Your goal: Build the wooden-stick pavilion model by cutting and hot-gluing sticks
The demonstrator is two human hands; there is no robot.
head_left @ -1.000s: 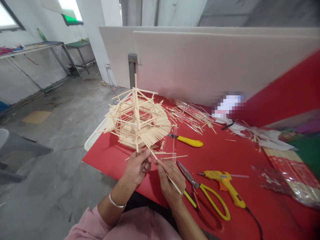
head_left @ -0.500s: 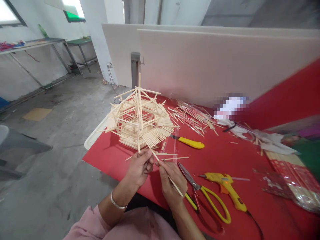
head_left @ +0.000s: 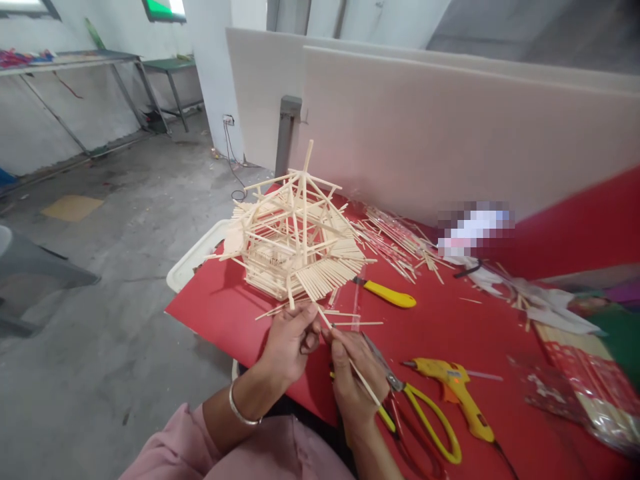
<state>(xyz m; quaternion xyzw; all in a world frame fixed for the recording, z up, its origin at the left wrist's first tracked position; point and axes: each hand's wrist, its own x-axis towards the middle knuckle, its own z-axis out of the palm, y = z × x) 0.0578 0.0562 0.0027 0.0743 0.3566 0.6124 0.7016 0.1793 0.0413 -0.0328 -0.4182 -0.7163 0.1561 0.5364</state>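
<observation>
A pale, straw-coloured stick house (head_left: pixel 295 243) stands on the bright red table cover (head_left: pixel 450 327). The scissors (head_left: pixel 425 417), the glue gun (head_left: pixel 457 393) and the knife handle (head_left: pixel 390 293) are all yellow. A silver bangle (head_left: pixel 240 413) meets a pink sleeve (head_left: pixel 175 453), and the floor (head_left: pixel 110 267) is dull grey.

stick model (head_left: pixel 295 247) on table (head_left: pixel 225 313) | scissors (head_left: pixel 420 413) left of glue gun (head_left: pixel 457 393)

The stick model (head_left: pixel 297 247) is pale, bare wood, matt and unvarnished; the tabletop (head_left: pixel 450 327) wears a smooth matt red sheet; the scissors (head_left: pixel 420 413) have dull metal blades and glossy yellow plastic handles; the glue gun (head_left: pixel 457 393) is yellow plastic; the floor (head_left: pixel 110 267) is rough, stained concrete.
</observation>
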